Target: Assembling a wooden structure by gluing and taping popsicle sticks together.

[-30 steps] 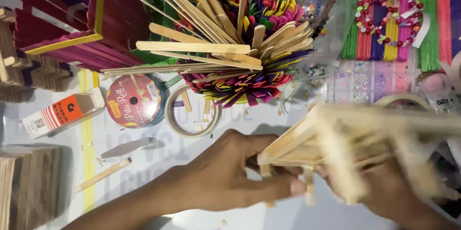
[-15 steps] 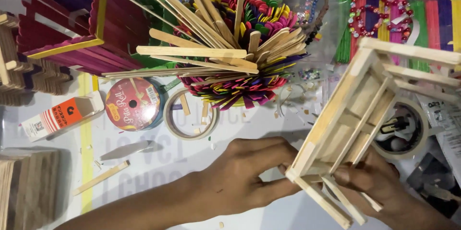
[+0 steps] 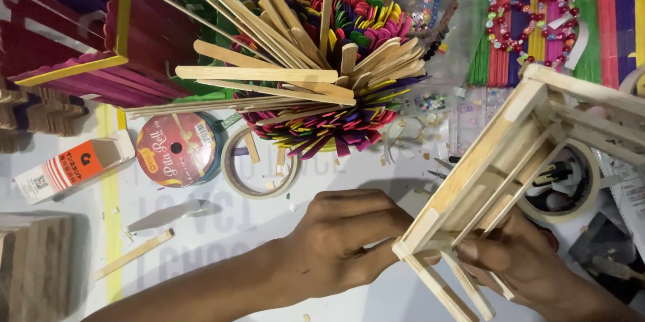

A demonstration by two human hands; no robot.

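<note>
Hands grip a wooden stick frame (image 3: pixel 510 161) low at the table's near edge, the left hand (image 3: pixel 342 241) pinching its bottom corner, the right hand (image 3: pixel 531 261) closed round its inner slats, with a tape roll (image 3: pixel 261 161) and a bundle of coloured sticks (image 3: pixel 322 73) beyond.

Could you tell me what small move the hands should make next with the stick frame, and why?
Probably set the stick frame down flat: both the left hand and right hand grip only its lower corner, so it hangs tilted above the cluttered table.
</note>
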